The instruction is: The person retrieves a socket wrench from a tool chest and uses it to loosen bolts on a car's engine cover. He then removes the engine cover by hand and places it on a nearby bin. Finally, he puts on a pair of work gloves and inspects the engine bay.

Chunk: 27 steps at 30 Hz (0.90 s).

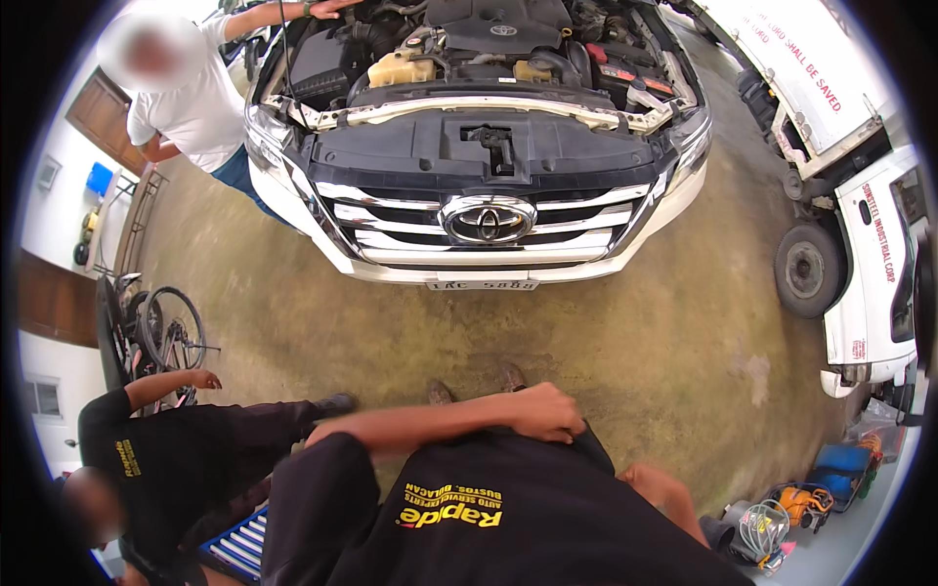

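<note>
My left arm reaches across my body, and my left hand [549, 414] is closed in a fist at the hem of my black shirt [459, 488], whose cloth bunches up beside the fingers. On the right, my right hand [657, 485] is close against my side, partly behind the shirt; its fingers are hidden. Ahead of me stands a white car [332, 249] with its engine bay [498, 49] exposed. A chrome grille [586, 217] faces me. Both hands are apart from the car.
A person in a white shirt [191, 107] stands at the car's left side, arm stretched to it. Another person in black [186, 449] is close on my left, near a bicycle [174, 327]. A white truck [870, 283] stands right; equipment [767, 527] lies along the right wall.
</note>
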{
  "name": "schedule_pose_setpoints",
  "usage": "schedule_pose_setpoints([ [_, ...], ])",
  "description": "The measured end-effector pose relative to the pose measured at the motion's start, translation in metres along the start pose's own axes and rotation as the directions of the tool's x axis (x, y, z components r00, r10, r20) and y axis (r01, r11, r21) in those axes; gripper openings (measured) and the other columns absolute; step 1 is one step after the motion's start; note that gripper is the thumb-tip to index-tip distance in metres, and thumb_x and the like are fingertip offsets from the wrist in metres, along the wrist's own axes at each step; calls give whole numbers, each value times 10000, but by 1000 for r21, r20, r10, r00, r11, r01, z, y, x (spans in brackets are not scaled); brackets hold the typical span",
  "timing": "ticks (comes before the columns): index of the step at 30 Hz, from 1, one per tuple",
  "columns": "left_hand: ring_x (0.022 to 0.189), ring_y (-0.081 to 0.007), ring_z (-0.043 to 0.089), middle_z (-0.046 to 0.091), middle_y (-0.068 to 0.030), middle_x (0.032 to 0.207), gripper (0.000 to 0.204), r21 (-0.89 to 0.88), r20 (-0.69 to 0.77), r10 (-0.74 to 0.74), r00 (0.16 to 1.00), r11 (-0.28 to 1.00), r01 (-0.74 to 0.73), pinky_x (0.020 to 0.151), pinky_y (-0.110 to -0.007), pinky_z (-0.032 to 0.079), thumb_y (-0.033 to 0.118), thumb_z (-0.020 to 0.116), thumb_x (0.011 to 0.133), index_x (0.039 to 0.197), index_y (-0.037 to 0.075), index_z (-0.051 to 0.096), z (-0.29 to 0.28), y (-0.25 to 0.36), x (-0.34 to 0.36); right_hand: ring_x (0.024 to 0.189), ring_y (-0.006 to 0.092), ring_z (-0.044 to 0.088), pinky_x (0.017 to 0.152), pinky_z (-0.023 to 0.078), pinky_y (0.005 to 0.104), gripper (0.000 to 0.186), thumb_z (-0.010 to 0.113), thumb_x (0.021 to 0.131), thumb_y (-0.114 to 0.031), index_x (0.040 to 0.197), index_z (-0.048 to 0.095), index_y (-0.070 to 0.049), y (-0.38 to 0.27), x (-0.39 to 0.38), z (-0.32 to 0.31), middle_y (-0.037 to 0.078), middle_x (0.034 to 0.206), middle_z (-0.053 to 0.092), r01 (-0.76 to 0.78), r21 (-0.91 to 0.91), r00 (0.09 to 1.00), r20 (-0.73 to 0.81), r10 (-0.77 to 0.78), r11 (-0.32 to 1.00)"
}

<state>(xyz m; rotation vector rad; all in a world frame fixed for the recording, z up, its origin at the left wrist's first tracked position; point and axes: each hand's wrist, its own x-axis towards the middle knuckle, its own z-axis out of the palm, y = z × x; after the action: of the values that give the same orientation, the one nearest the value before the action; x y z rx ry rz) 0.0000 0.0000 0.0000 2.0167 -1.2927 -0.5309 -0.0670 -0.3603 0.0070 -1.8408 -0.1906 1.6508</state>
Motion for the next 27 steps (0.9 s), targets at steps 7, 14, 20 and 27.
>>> schedule_pose_setpoints([
  [7, 1015, -346, 667, 702, -72, 996, 210, 34, 176, 24, 984, 999, -30, 797, -485, 523, 285, 677, 939, 976, 79, 669, -2, -14, 111, 699, 163, 646, 691, 537, 359, 121, 782, 849, -136, 901, 779, -27, 3, -32, -74, 73, 802, 755, 31, -197, 999, 16, -29, 980],
  [14, 956, -304, 711, 714, -102, 1112, 232, -428, -337, -764, 551, 645, 632, 815, -406, 548, 273, 668, 979, 1151, 119, 682, 19, 13, -90, 877, 233, 699, 785, 548, 361, 245, 752, 937, -307, 1062, 783, -99, -107, 51, -141, 76, 1007, 724, 479, -392, 797, -182, -576, 786],
  [20, 903, -248, 725, 735, -180, 989, 333, -919, -41, -977, 208, 119, 376, 780, -333, 546, 17, 699, 843, 1175, 40, 688, 151, 137, -169, 964, 291, 690, 823, 541, 410, 228, 696, 978, -273, 1121, 761, -108, -199, 133, -100, 62, 1046, 722, 795, -418, 593, 382, -709, 440],
  [27, 824, -308, 739, 726, -164, 842, 225, -830, -355, -876, -326, 135, 540, 717, -345, 545, 125, 750, 832, 1028, 17, 726, 184, 147, -115, 925, 278, 703, 794, 537, 413, 250, 690, 986, -283, 1106, 764, -77, -244, 165, -90, 90, 998, 738, 831, -364, 550, 645, -530, 420],
])
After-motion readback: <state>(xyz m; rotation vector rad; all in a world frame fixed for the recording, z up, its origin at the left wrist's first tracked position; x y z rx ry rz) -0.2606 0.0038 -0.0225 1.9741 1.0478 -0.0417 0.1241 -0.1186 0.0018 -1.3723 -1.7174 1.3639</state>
